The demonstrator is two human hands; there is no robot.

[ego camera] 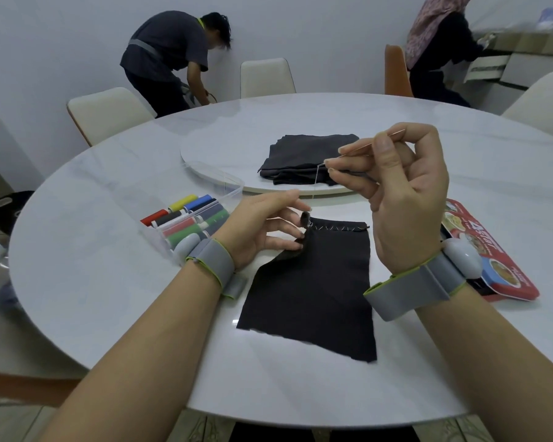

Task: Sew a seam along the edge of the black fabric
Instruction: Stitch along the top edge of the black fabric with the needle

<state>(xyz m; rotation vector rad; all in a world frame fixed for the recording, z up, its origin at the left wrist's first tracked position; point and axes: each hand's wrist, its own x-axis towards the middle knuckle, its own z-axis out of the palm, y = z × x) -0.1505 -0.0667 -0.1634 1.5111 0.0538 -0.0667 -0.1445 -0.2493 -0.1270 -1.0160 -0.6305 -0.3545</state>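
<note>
Your left hand (265, 224) sits at frame centre, wrist on the worktop (109, 282), palm turned toward the right of the frame. Its fingers are curled and pinch the upper left corner of the black fabric (313, 288), which is lifted and folded over at that corner.

Your right hand (399, 193) is raised above the cloth, right of centre, back of the hand toward the camera and fingers curled. Thumb and fingers grip the needle (358, 149).

The needle's long axis runs from lower left to upper right across the frame. One end sticks out past the knuckles at upper right. A pale thread (315, 183) hangs from the lower left end down toward the pinched corner.

The black fabric lies between your forearms, otherwise flat on the worktop. Its long axis runs from the upper centre of the frame down toward the bottom, leaning slightly right. The upper short edge runs left to right and carries a row of pale stitches (336, 228).

Both wrists wear grey bands.

- Left of centre: clear box of thread spools (189, 218).
- Upper centre: folded dark cloth (304, 154) on a round turntable (217, 151).
- Right edge: red printed packet (492, 266), partly behind your right wrist.
</note>
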